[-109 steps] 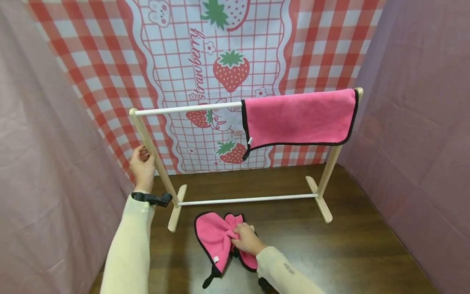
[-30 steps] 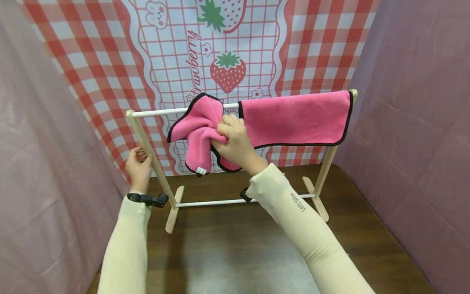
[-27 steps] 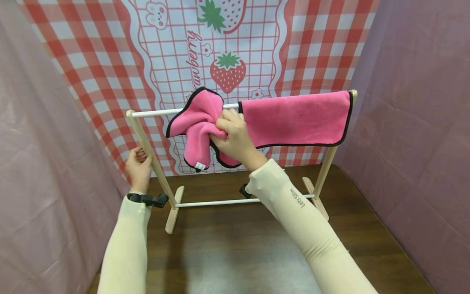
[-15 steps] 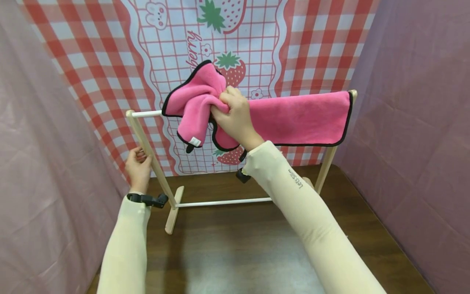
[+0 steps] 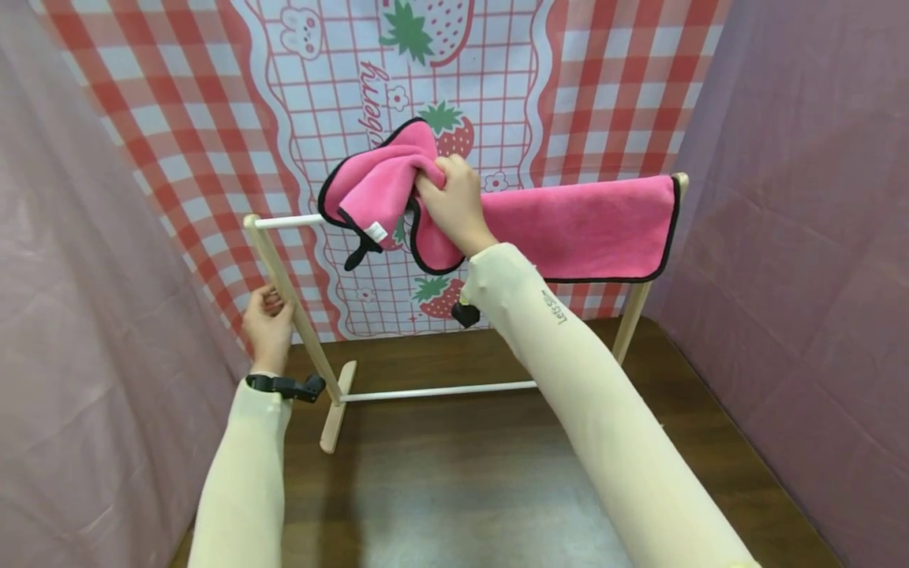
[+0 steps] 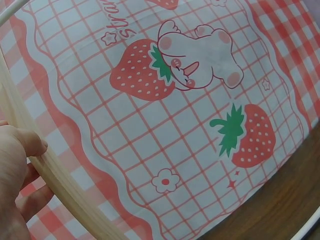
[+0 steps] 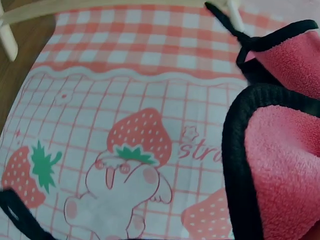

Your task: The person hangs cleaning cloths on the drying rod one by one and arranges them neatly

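My right hand [image 5: 458,201] grips a bunched pink towel [image 5: 383,193] with black edging, a white tag and a black hanging loop. The towel is held up at the top bar [image 5: 287,222] of a wooden rack, covering part of it; whether it touches the bar I cannot tell. In the right wrist view its black-edged folds fill the right side, and that hand is nearly all out of sight. My left hand [image 5: 270,327] holds the rack's left post [image 5: 307,331], thumb on the near side in the left wrist view. A second pink towel [image 5: 582,229] hangs over the bar's right part.
The rack's feet [image 5: 338,410] stand on a dark wooden table [image 5: 454,481], joined by a white lower bar [image 5: 440,390]. Behind is a strawberry-print cloth [image 5: 312,118]. Pink curtains [image 5: 106,315] close both sides.
My right hand lifted the bunched towel off the table to the top bar. Over the last second it rose further, and the towel's tagged corner swung up. My left hand stays on the post.
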Action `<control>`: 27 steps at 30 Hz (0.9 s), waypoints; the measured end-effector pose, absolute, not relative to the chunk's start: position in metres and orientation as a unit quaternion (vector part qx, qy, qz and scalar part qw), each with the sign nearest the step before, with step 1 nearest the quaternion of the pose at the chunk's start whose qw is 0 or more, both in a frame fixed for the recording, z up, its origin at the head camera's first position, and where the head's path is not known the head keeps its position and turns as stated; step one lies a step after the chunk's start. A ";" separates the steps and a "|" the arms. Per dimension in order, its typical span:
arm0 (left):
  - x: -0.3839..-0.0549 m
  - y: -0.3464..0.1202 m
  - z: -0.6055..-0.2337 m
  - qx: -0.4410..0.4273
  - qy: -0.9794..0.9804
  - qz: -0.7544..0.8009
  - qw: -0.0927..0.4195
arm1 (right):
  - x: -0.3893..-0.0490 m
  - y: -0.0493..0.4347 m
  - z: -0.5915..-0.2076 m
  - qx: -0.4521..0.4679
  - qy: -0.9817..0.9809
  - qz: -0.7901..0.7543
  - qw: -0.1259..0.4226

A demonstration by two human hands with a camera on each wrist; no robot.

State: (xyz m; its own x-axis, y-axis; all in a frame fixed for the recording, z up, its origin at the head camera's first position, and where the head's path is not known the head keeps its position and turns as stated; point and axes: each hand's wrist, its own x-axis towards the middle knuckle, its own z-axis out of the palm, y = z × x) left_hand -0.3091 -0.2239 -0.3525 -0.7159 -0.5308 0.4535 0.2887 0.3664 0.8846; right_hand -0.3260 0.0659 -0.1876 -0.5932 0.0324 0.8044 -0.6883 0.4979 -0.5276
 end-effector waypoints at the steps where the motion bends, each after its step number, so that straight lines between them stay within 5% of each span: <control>1: -0.309 -0.224 -0.353 0.084 -0.741 -0.556 0.366 | -0.327 0.066 -0.188 0.207 -0.781 0.444 0.387; 11: -0.310 -0.223 -0.352 0.087 -0.738 -0.556 0.372 | -0.325 0.054 -0.189 0.155 -0.920 0.255 0.254; 27: -0.312 -0.214 -0.353 0.106 -0.687 -0.600 0.396 | -0.322 0.054 -0.193 0.156 -0.950 0.154 0.222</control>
State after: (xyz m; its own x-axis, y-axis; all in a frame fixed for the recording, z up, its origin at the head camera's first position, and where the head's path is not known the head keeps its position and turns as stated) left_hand -0.3115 -0.2136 -0.3526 -0.6644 -0.6211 0.4157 0.3289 0.2565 0.9089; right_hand -0.3219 0.0535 -0.1928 -0.8528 -0.2272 0.4703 -0.3641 0.9041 -0.2234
